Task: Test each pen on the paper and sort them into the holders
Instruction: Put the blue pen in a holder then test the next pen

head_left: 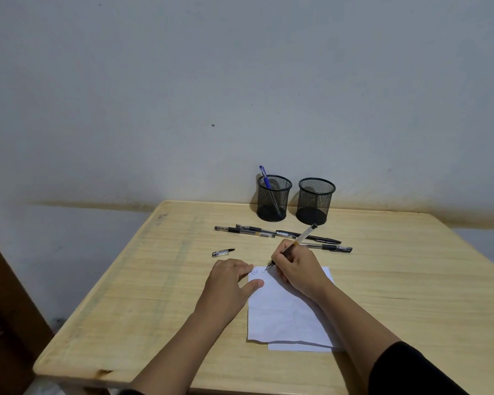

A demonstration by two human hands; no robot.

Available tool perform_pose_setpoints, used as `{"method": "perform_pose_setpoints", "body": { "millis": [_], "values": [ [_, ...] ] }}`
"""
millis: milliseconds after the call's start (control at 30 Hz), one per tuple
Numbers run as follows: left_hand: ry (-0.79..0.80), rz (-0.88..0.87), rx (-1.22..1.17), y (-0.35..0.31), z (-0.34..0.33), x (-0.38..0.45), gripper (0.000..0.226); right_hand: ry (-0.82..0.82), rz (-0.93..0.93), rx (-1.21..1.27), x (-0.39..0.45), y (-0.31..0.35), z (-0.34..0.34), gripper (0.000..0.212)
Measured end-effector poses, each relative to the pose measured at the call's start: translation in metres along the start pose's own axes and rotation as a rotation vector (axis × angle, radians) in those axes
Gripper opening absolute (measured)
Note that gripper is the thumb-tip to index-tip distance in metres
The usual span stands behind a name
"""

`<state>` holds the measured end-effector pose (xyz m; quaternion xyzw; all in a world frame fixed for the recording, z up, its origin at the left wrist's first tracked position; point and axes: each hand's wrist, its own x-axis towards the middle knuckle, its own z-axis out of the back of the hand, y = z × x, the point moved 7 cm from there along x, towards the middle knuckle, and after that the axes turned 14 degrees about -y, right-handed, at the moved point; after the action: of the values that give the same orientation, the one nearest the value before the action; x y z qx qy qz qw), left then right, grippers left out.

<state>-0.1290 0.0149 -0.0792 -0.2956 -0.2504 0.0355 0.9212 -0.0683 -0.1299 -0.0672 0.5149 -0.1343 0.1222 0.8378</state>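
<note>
My right hand (298, 270) grips a clear uncapped pen (302, 238), its tip touching the top of the white paper (283, 312) beside a few scribbles. My left hand (230, 282) lies flat, fingers pressing the paper's upper left corner. The pen's cap (223, 252) lies on the table to the left. Several capped pens (268, 233) lie in a row behind the paper, one more (330, 248) to the right. Two black mesh holders stand at the back: the left holder (274, 198) has a blue pen (264, 176) in it, the right holder (315, 201) looks empty.
The light wooden table (154, 295) stands against a grey wall. Its left edge and front edge drop off to the floor. A dark brown wooden piece (6, 309) stands at the lower left.
</note>
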Motion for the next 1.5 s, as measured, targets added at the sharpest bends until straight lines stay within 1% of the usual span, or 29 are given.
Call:
{"method": "perform_pose_setpoints", "body": {
  "millis": [233, 300, 367, 400, 433, 500, 567, 600, 667, 733, 800, 967, 1033, 1133, 1333, 1500],
  "values": [
    [0.010, -0.006, 0.014, 0.000, 0.000, -0.001, 0.047, -0.029, -0.022, 0.000, -0.001, 0.001, 0.002, 0.025],
    [-0.054, 0.054, -0.092, 0.002, 0.008, 0.001, 0.039, -0.057, -0.049, 0.026, 0.000, -0.001, 0.005, 0.023],
    [-0.213, 0.144, -0.201, 0.011, 0.026, 0.009, 0.030, -0.074, -0.080, 0.088, 0.000, -0.001, 0.008, 0.023],
    [-0.275, 0.156, -0.177, 0.016, 0.034, 0.014, 0.030, -0.078, -0.098, 0.122, 0.000, -0.001, 0.009, 0.022],
    [-0.282, 0.168, -0.115, 0.022, 0.036, 0.019, 0.033, -0.080, -0.122, 0.145, 0.000, 0.000, 0.009, 0.022],
    [-0.205, 0.216, 0.011, 0.039, 0.032, 0.028, 0.038, -0.070, -0.218, 0.271, -0.001, 0.000, 0.009, 0.023],
    [-0.133, 0.227, 0.067, 0.046, 0.025, 0.034, 0.030, -0.044, -0.361, 0.512, -0.001, 0.002, 0.007, 0.023],
    [-0.131, 0.222, 0.062, 0.045, 0.024, 0.036, 0.024, -0.021, -0.397, 0.574, 0.000, 0.005, 0.007, 0.020],
    [-0.168, 0.233, -0.031, 0.039, 0.026, 0.039, 0.015, -0.006, -0.355, 0.522, 0.005, 0.018, 0.011, 0.016],
    [-0.218, 0.299, -0.228, 0.031, 0.031, 0.041, 0.010, -0.007, -0.272, 0.494, 0.009, 0.033, 0.016, 0.011],
    [-0.220, 0.371, -0.431, 0.022, 0.034, 0.042, 0.012, -0.030, -0.220, 0.503, 0.014, 0.044, 0.021, 0.014],
    [-0.216, 0.472, -0.647, 0.001, 0.037, 0.043, 0.016, -0.052, -0.149, 0.529, 0.022, 0.063, 0.030, 0.017],
    [-0.214, 0.452, -0.664, -0.007, 0.041, 0.044, 0.015, -0.054, -0.148, 0.525, 0.023, 0.065, 0.032, 0.018],
    [-0.208, 0.381, -0.611, -0.019, 0.049, 0.047, 0.015, -0.044, -0.146, 0.524, 0.023, 0.067, 0.034, 0.019],
    [-0.186, 0.304, -0.598, -0.035, 0.051, 0.047, 0.014, -0.001, -0.158, 0.560, 0.021, 0.071, 0.036, 0.017],
    [-0.200, 0.249, -0.548, -0.039, 0.055, 0.040, 0.026, 0.000, -0.147, 0.632, 0.010, 0.067, 0.034, 0.019]
  ]
}}
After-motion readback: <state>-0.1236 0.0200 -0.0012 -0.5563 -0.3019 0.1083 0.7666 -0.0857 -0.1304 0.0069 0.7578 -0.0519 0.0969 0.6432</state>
